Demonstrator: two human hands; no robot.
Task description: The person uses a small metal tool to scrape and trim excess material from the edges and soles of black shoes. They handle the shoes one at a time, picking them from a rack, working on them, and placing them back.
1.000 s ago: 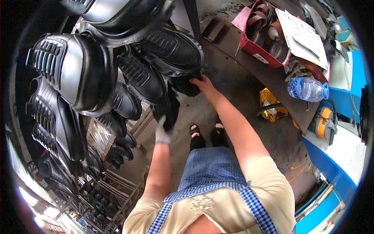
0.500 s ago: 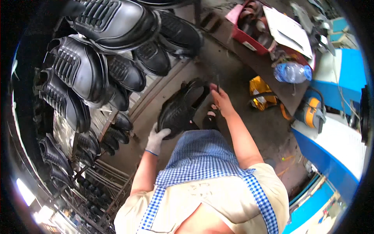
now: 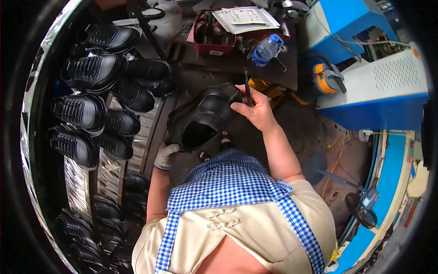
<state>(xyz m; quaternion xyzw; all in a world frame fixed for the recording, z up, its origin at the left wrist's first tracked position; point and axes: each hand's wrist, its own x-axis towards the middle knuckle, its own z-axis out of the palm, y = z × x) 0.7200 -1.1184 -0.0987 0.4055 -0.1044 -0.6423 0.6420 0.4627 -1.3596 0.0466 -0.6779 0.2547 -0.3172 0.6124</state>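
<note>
I hold a black shoe [image 3: 203, 116] in front of my chest with both hands, its opening turned toward me. My left hand [image 3: 165, 155], in a white glove, grips the shoe's near end from below. My right hand [image 3: 255, 107], bare, presses on the shoe's far end and also clamps a thin dark tool [image 3: 247, 86] that sticks upward between the fingers. A blue and white checked apron covers my chest below the shoe.
A rack [image 3: 100, 114] of several black shoes runs down the left side. Ahead stands a dark bench with a red tray [image 3: 214, 39], papers [image 3: 244, 18] and a plastic bottle [image 3: 264, 48]. A blue machine [image 3: 378, 86] and a yellow device [image 3: 326, 77] are to the right.
The shoe came off the rack and is now held nearer my chest. My left hand has moved up to its near end, and my view has turned right toward the bench.
</note>
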